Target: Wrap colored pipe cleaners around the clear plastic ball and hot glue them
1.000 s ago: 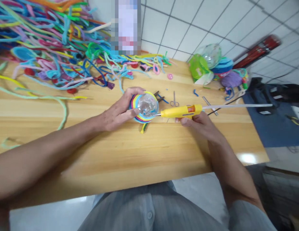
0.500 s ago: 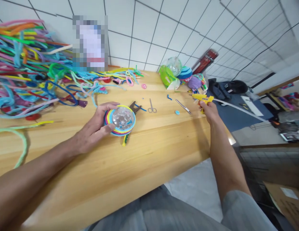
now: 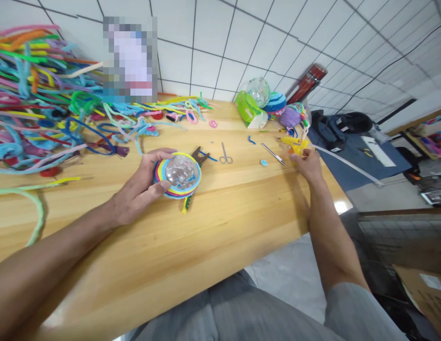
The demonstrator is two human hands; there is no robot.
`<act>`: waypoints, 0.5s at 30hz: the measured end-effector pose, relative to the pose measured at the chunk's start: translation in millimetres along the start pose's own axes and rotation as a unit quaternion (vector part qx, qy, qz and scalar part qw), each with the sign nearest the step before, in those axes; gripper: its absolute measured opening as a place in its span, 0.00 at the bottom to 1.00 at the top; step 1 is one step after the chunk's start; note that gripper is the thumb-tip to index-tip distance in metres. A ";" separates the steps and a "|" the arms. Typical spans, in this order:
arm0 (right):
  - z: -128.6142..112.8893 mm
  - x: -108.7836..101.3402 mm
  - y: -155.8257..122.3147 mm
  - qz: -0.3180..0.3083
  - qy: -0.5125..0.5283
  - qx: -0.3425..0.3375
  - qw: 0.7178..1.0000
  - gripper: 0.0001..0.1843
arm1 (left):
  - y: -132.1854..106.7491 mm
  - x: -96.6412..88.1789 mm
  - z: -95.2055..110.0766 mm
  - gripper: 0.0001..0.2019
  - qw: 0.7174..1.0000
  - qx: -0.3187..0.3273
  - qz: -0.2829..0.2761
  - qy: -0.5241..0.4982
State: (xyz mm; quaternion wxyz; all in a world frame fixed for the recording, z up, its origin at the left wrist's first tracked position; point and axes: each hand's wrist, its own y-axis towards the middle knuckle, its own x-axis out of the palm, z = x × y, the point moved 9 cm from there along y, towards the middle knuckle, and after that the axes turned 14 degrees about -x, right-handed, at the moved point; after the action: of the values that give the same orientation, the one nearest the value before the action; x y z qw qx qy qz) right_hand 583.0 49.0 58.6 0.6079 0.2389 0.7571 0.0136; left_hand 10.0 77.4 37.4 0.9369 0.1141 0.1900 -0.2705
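My left hand (image 3: 142,192) is wrapped round the side of a clear plastic ball (image 3: 183,173) ringed with yellow, blue and magenta pipe cleaner, its thumb on the front. Partly hidden behind the ball are pliers (image 3: 198,156), with a green-and-yellow handle sticking out below. At the right end of the table my right hand (image 3: 308,165) grips a yellow hot glue gun (image 3: 294,144) near its handle, nozzle towards the left. A white glue stick (image 3: 348,163) juts from the gun's rear. Close by lie a pen (image 3: 273,154) and a small blue disc (image 3: 264,163).
Small scissors (image 3: 225,155) lie mid-table. A large heap of pipe cleaners (image 3: 39,99) covers the left back. Along the tiled wall stand a green packet (image 3: 249,111), a clear ball (image 3: 258,91), wrapped balls (image 3: 291,116) and a red flask (image 3: 309,83).
My right hand has shifted slightly on the glue gun, its fingers now further back on it. The left hand keeps hold of the ball, and the view has turned a little.
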 end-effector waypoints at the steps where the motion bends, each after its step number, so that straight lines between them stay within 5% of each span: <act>1: 2.2 -6.0 -7.5 0.000 -0.015 0.011 1.000 0.32 | 0.1 0.6 0.1 0.26 1.000 0.000 -0.002 0.002; 6: -26.0 -14.2 -50.0 -0.047 -0.019 0.002 0.999 0.23 | -0.2 -0.1 6.7 0.27 0.999 0.038 0.013 0.010; 11: -151.1 4.2 -66.5 -0.093 0.136 -0.181 0.970 0.16 | 0.1 -1.6 8.5 0.28 0.999 0.041 0.022 0.021; 15: -241.5 38.2 -52.3 -0.166 0.102 -0.247 0.949 0.13 | 0.0 -0.8 7.9 0.28 0.998 0.047 0.023 0.017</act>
State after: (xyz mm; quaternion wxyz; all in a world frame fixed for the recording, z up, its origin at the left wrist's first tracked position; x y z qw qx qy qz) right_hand 335.5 82.4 70.4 0.5609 -0.0503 0.8170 0.1240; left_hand 11.7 75.3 44.9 0.9332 0.1670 0.1899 -0.2552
